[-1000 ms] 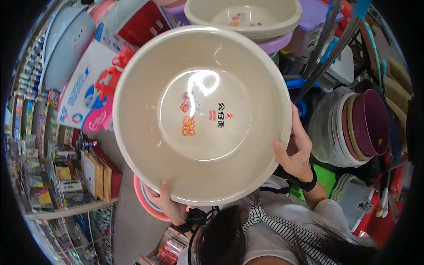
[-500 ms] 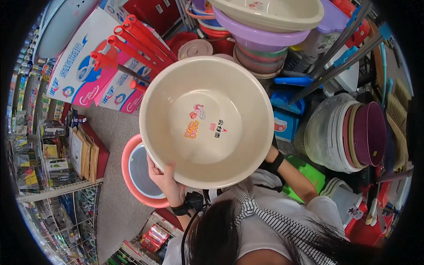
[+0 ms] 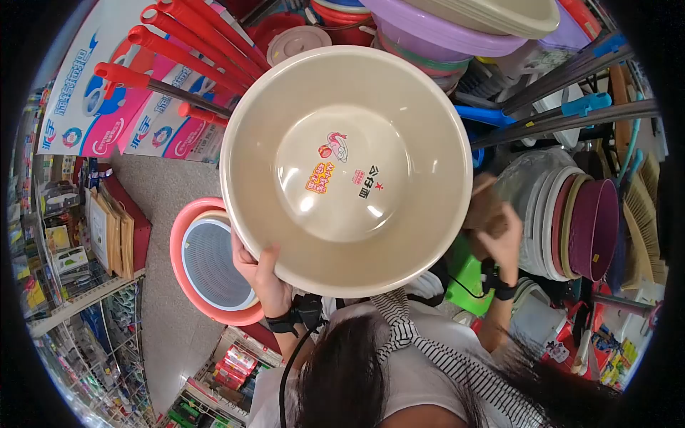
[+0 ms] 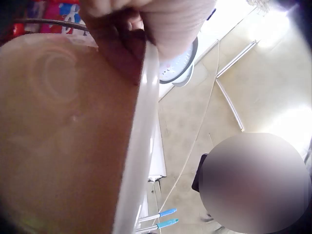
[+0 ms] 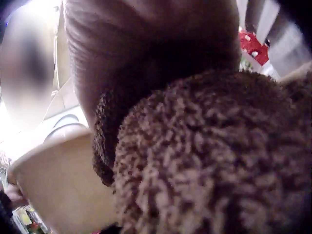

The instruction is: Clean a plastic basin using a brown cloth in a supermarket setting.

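Note:
A large cream plastic basin [image 3: 421, 135] with printed pictures and lettering on its bottom is held up in front of the body, its opening toward the head camera. My left hand [image 3: 268, 282] grips its near-left rim, thumb over the edge; the left wrist view shows the fingers at the pale rim [image 4: 139, 141]. Beyond the basin's right side, my right hand [image 3: 505, 244] holds a brown cloth [image 3: 486, 205], somewhat blurred. Close up in the right wrist view, the cloth [image 5: 209, 156] looks thick and looped, bunched against the palm.
A pink basin [image 3: 191, 303] with a blue-grey basket [image 3: 214, 260] inside stands on the floor at left. Red-ended poles [image 3: 171, 53] and boxes flank the upper left. Stacked tubs [image 3: 596, 228] and long handles [image 3: 571, 121] crowd the right; stacked basins [image 3: 457, 36] stand behind.
The right hand has left the basin's right rim and now shows beside it with the brown cloth. The left hand keeps its grip; the basin dropped lower in view, then rose slightly.

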`<state>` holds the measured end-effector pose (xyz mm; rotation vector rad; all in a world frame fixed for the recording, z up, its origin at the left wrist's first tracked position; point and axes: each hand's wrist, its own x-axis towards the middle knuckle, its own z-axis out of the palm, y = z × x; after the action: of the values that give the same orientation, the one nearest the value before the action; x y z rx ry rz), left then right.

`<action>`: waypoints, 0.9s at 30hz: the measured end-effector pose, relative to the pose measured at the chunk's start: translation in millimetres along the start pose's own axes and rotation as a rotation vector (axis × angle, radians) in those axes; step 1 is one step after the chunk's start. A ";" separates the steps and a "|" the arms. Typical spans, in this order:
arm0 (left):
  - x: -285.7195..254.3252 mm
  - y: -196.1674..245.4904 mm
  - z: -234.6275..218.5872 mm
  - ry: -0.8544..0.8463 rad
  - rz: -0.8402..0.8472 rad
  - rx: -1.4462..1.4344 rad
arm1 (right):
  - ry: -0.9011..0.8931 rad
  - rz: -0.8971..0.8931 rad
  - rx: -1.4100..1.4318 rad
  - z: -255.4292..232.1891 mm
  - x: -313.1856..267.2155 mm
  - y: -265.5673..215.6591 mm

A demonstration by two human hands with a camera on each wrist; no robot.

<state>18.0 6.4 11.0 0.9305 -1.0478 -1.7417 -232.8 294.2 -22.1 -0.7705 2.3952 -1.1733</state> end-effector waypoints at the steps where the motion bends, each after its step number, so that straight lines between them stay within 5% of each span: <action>1: 1.4 -1.1 0.1 0.002 -0.011 0.004 | 0.111 0.003 -0.095 -19.6 -9.0 1.5; 2: 2.6 -2.0 0.3 -0.001 -0.013 0.027 | 0.324 -0.060 -0.174 -32.1 -28.5 44.9; 4: 5.8 -2.8 -1.0 -0.005 -0.021 0.055 | 0.397 -0.072 -0.190 -53.3 -24.3 15.3; 6: 10.9 -5.9 -2.1 -0.032 -0.078 -0.049 | 0.200 -0.122 -0.153 -64.8 5.9 -61.9; 8: 13.6 -12.3 -2.9 -0.028 -0.064 -0.026 | 0.219 -0.305 -0.186 -64.4 27.3 -93.7; 12: 10.7 -11.8 3.8 -0.059 -0.049 -0.003 | 0.234 -0.345 -0.010 -58.9 55.3 -158.5; 16: 9.6 -5.5 17.1 -0.059 -0.060 0.056 | -0.041 -0.496 -0.330 1.7 102.3 -210.3; 20: 6.7 -14.4 21.8 0.011 0.008 0.217 | -0.161 -0.580 -0.819 74.2 139.9 -186.9; 27: 5.6 -19.7 33.3 -0.020 -0.002 0.261 | -0.171 -0.822 -0.910 150.4 150.2 -133.1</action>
<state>-19.6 15.1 4.2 1.0757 -1.3093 -1.6443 -228.7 43.6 -15.8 -2.1572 2.4465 -0.0812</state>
